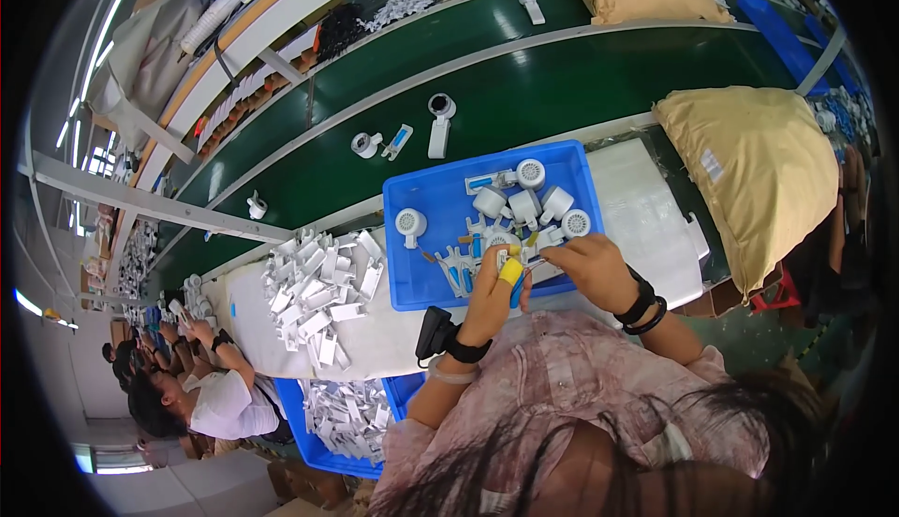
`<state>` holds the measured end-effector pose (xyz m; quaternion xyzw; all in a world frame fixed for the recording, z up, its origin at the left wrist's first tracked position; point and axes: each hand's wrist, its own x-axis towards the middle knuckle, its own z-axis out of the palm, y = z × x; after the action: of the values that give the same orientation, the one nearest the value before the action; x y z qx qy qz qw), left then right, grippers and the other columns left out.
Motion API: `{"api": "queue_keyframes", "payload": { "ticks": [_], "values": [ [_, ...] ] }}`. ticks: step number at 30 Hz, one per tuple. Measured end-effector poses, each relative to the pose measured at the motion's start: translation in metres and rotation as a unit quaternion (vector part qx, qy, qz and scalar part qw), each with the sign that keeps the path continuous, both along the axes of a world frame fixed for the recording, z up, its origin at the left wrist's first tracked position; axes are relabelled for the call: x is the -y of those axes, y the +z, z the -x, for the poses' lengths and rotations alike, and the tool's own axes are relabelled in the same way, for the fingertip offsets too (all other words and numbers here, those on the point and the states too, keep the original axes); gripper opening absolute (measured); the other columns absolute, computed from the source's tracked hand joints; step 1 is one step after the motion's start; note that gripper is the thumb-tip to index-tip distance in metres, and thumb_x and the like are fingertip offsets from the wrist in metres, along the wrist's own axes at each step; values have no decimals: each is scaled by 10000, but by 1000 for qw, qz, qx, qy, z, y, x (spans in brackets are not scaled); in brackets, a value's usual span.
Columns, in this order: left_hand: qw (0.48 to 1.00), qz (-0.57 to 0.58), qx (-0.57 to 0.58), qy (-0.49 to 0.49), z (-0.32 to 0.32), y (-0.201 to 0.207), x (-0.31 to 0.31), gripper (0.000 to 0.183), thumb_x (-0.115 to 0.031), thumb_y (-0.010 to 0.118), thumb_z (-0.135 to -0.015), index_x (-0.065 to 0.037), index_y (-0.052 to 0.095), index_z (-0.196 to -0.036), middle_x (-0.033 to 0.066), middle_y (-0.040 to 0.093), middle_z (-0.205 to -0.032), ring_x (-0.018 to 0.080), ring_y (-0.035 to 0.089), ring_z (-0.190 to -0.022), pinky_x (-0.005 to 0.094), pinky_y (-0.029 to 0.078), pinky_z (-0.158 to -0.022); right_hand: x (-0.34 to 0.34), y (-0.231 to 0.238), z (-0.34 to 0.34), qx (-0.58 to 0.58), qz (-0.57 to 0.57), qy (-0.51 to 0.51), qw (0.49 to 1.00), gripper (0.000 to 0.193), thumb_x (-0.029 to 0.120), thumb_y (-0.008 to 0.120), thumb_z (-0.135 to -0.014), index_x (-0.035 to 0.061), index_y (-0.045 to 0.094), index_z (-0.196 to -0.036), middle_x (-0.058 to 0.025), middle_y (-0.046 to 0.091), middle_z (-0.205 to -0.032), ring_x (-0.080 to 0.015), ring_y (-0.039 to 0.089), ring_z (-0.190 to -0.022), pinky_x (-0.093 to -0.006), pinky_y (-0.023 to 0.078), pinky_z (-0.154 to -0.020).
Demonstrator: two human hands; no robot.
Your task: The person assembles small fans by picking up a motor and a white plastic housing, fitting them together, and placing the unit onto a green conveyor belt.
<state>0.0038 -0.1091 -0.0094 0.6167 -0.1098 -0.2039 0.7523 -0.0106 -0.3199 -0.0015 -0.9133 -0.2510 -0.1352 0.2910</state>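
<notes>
My left hand [489, 300] is closed around a small white fan head [502, 239] with a round grille, over the near side of a blue bin [398, 278]. A yellow wrap [511, 271] shows on one finger, and a blue piece [517, 290] lies beside it. My right hand [599, 273] comes in from the right, fingertips pinched together close to the fan head; what they grip is too small to make out. Inside the bin are several white fan heads [556, 202] and white frames with blue cylinders [456, 275].
Left of the bin lies a pile of white plastic handle shells [323, 283], with another blue bin of white parts [346, 419] below. Fan units [439, 125] sit on the green conveyor [562, 77] beyond. A large tan sack [749, 180] stands right; a co-worker [220, 391] sits left.
</notes>
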Motion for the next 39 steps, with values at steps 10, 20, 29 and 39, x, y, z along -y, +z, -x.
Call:
{"api": "queue_keyframes", "payload": {
  "ticks": [10, 20, 29, 39],
  "values": [
    [992, 45, -101, 59, 6, -4, 15, 224, -172, 415, -1004, -22, 452, -1166, 106, 595, -825, 147, 563, -560, 264, 468, -462, -9, -4, 6, 80, -198, -84, 973, 196, -5, 718, -744, 34, 657, -926, -92, 635, -769, -257, 594, -713, -336, 461, -655],
    [995, 38, -69, 54, 6, -5, 19, 253, -15, 497, -878, 5, 454, -1126, 103, 591, -821, 138, 555, -557, 261, 466, -445, -9, -8, 11, 61, -254, -20, 965, 164, -54, 692, -755, 17, 641, -894, -104, 642, -851, -257, 621, -774, -325, 487, -677],
    [998, -41, -27, 47, 13, 8, 25, 337, 37, 509, -808, 7, 466, -1141, 68, 591, -823, 102, 560, -597, 240, 474, -495, -14, -9, 12, 63, -255, -4, 965, 202, -56, 707, -719, 30, 647, -891, -105, 658, -900, -275, 621, -790, -344, 485, -709],
    [992, -117, 46, 32, 16, 5, 24, 376, -11, 557, -802, 12, 479, -1169, 108, 615, -885, 137, 584, -731, 271, 469, -617, -14, -7, 11, 104, -247, -8, 963, 229, -41, 735, -668, 49, 661, -865, -80, 638, -865, -263, 577, -763, -344, 463, -687]
  ]
}}
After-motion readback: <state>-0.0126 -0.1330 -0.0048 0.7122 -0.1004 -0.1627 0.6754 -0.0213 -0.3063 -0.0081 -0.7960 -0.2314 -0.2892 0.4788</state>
